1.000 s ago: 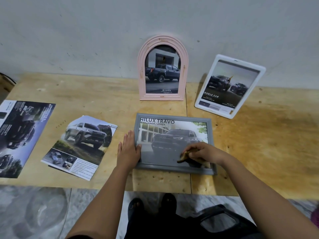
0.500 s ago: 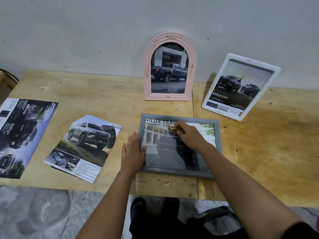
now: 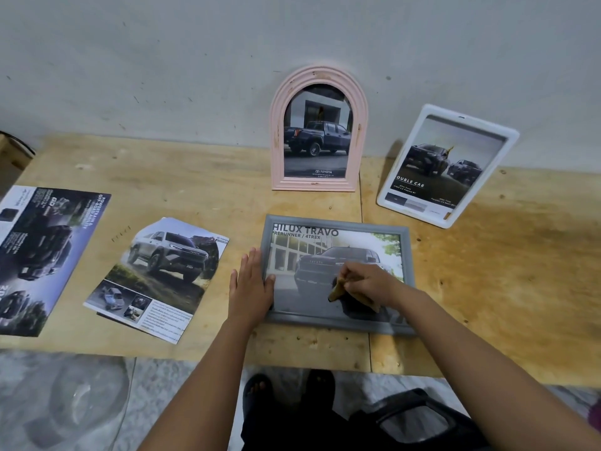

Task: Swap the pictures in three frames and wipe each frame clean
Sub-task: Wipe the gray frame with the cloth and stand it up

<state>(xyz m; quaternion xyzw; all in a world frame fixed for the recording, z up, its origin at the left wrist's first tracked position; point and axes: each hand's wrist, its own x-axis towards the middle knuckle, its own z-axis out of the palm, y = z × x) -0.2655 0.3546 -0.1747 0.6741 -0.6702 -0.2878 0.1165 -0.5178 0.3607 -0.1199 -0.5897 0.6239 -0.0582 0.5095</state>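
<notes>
Nearby: pink frame (image 3: 277, 141), white frame (image 3: 410, 212), leaflet (image 3: 156, 278) lt.

Pale honey-brown plywood table (image 3: 487, 288), blotched darker amber at the right. Grey-white wall (image 3: 162, 60) flecked with dark marks. Near the middle, a slate-grey frame (image 3: 309, 320) with a charcoal truck and black lettering, and a tan cloth (image 3: 336, 289). Farther back, a scuffed pastel-pink arched frame (image 3: 313, 184) and a white frame (image 3: 481, 127), both with dark trucks. At left, a leaflet (image 3: 162, 271) with a silver truck on green and brown, and a navy brochure (image 3: 39, 255) with white text.
</notes>
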